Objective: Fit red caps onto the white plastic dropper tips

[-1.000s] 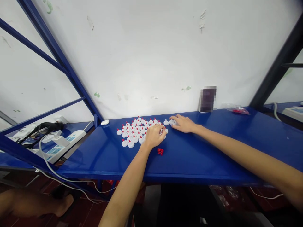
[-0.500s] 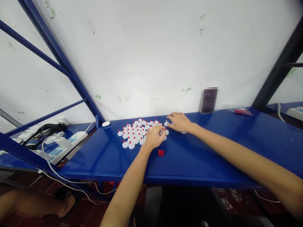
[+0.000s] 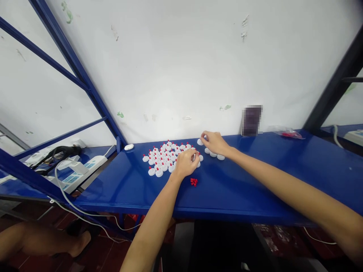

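My right hand [image 3: 215, 142] pinches a white nozzle cap [image 3: 200, 142] by its upper part, at the back of the blue table. Several more white caps [image 3: 220, 157] sit just below that hand, partly covered by it. My left hand [image 3: 185, 163] is closed with thumb and forefinger together at the right side of a cluster of white nozzle caps with red tips [image 3: 159, 172]; what it pinches is too small to make out. Below the left hand lies a small pile of loose red tips [image 3: 194, 182].
On the blue table [image 3: 255, 181] a white earphone case [image 3: 129, 147] lies at the back left. A blurred dark panel [image 3: 251, 121] leans on the wall, near a plastic bag with red pieces [image 3: 289, 133]. Power strips [image 3: 85, 172] and cables lie left. Another person's leg [image 3: 42, 240] shows below.
My right hand has gone from resting spread over the white caps to pinching one and shifting it slightly back. My left hand stays closed by the cluster. The view has shifted slightly.
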### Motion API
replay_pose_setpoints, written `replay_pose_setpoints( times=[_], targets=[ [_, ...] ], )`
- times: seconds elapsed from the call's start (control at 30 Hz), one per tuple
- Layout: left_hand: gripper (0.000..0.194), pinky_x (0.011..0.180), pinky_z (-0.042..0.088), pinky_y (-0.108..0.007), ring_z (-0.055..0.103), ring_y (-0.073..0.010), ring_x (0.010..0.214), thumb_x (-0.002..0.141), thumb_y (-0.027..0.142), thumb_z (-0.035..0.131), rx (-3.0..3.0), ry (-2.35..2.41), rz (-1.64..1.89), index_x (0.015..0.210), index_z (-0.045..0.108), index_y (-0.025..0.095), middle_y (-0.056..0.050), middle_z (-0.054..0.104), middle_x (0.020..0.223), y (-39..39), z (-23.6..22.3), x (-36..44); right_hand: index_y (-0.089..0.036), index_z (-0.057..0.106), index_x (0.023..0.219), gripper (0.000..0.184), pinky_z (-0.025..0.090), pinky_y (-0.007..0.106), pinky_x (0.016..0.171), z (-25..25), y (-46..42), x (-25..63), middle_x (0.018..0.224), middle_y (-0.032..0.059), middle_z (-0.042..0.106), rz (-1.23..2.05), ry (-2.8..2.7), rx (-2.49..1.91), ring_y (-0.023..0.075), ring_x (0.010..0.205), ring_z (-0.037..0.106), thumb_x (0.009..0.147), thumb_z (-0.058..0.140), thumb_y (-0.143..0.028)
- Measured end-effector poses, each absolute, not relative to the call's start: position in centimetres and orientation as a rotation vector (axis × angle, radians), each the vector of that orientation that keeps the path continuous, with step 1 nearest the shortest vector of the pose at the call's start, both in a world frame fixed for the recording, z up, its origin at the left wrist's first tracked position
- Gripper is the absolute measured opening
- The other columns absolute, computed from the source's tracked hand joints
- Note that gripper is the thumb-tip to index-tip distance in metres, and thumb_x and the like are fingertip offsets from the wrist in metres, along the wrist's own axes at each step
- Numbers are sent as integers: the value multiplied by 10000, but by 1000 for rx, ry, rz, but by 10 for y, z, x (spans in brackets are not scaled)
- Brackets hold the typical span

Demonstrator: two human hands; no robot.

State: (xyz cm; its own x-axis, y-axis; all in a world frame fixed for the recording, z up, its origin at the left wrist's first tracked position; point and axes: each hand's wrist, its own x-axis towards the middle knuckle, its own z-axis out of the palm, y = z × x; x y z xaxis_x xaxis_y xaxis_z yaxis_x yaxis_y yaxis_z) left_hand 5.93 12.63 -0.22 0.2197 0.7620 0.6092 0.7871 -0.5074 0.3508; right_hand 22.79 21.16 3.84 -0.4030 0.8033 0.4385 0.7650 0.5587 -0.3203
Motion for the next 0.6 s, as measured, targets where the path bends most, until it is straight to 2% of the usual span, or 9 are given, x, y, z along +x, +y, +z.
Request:
replay_pose_setpoints(
  times=[0.1, 0.2, 0.4, 0.5, 0.6],
  targets=[
    [207, 630, 386, -260, 514, -135, 618, 889, 204, 469, -2443, -1539, -1192, 763, 631, 179, -8, 586, 669, 126, -1, 61, -192, 621, 989, 244, 375, 279, 653, 36, 191, 242, 682, 16, 662, 191, -2232, -1174, 179, 631, 590, 940, 411, -304],
    [204, 644, 391, -259, 528, -136, 637, 885, 210, 475, -2546, -1513, -1143, 781, 646, 177, -7, 607, 697, 125, 6, 62, -205, 598, 980, 230, 362, 259, 611, 25, 168, 255, 672, -3, 639, 256, -2351, -987, 155, 587, 557, 957, 397, -315],
    [316, 577, 351, -250, 488, -120, 563, 940, 342, 468, -2930, -1544, -829, 738, 655, 188, 27, 570, 599, 95, 24, 54, -204, 594, 855, 174, 377, 270, 652, 6, 144, 264, 807, 32, 659, 255, -2623, -783, 166, 704, 576, 928, 463, -293],
    [224, 584, 363, -246, 507, -120, 575, 910, 348, 536, -2965, -1629, -751, 830, 691, 208, 28, 595, 631, 75, 22, 42, -205, 621, 934, 203, 393, 280, 701, 6, 143, 265, 906, 47, 671, 232, -2633, -792, 180, 781, 598, 936, 471, -342],
    [185, 625, 393, -241, 542, -131, 662, 899, 347, 567, -2963, -1707, -760, 906, 707, 227, 11, 628, 730, 65, 15, 31, -205, 632, 1038, 283, 381, 281, 674, 7, 146, 269, 871, 35, 674, 249, -2642, -889, 184, 751, 603, 915, 514, -432]
  ],
)
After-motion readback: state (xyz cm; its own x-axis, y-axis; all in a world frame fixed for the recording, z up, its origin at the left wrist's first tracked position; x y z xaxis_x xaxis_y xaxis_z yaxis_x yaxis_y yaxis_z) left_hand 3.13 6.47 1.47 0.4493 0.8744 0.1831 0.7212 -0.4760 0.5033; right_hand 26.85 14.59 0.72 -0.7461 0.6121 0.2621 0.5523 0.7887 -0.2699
